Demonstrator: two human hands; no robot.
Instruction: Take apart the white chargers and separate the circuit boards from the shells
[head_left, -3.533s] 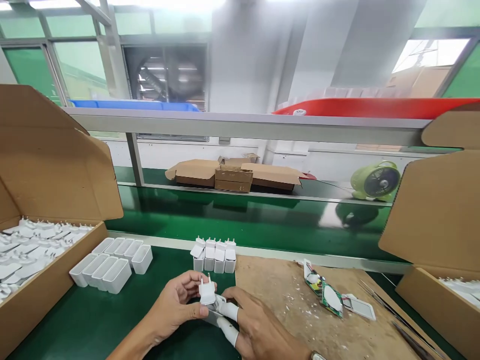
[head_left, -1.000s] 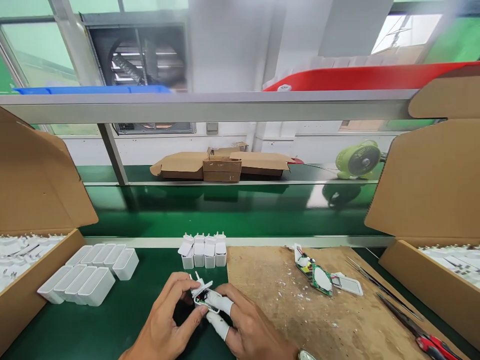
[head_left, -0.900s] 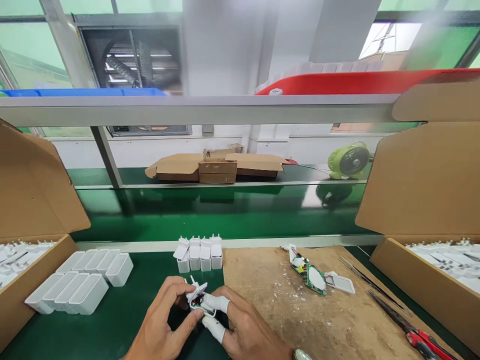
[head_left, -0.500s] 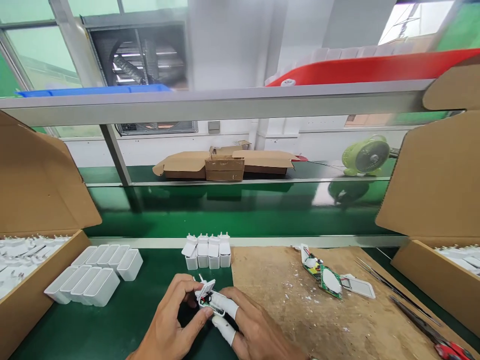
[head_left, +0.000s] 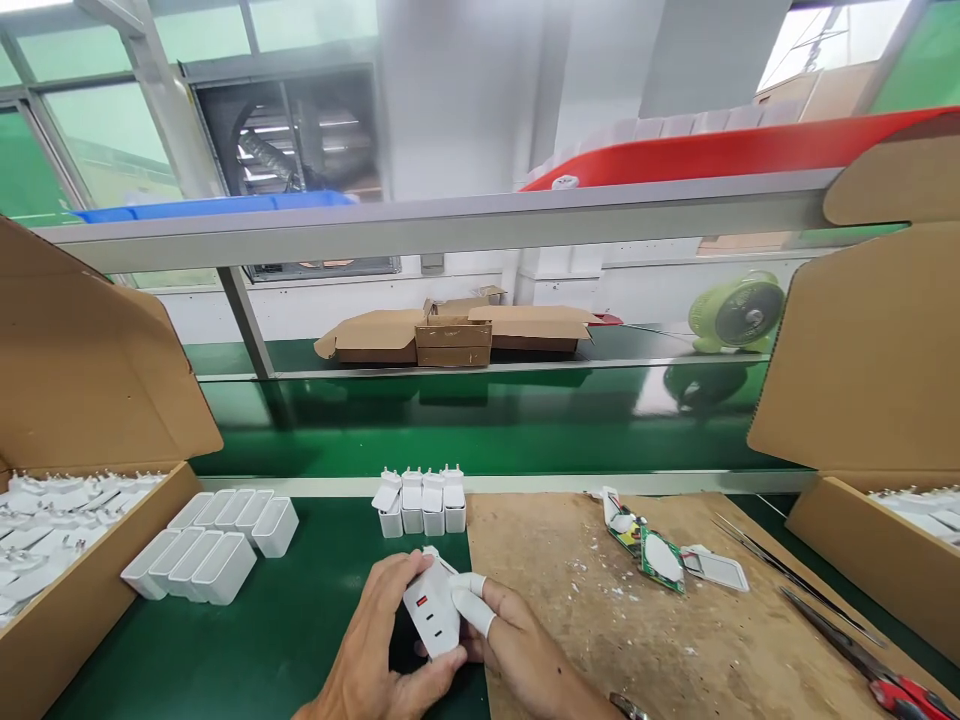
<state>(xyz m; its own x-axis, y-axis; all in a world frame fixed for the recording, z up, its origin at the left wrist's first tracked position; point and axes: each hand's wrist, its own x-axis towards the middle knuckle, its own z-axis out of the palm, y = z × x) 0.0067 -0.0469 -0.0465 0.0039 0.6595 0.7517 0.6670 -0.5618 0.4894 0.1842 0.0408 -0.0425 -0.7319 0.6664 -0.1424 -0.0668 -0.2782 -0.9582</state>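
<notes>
My left hand holds a white adapter by its edges, thumb below and fingers above. The adapter's face with a red port and dark slots is turned toward me. My right hand, with white covers on some fingertips, grips the adapter's right side. Beyond my hands stands a row of several white plug housings. On the brown board at the right lie a green circuit board and a white plastic frame.
Several white shells stand at left beside an open carton of white parts. At right are tweezers, red-handled scissors and another carton. A shelf crosses above; a green fan stands behind.
The white adapter has been turned over: its inner parts and prongs showed before, now its slotted face does. Both hands have shifted slightly right, and the camera view has moved a little.
</notes>
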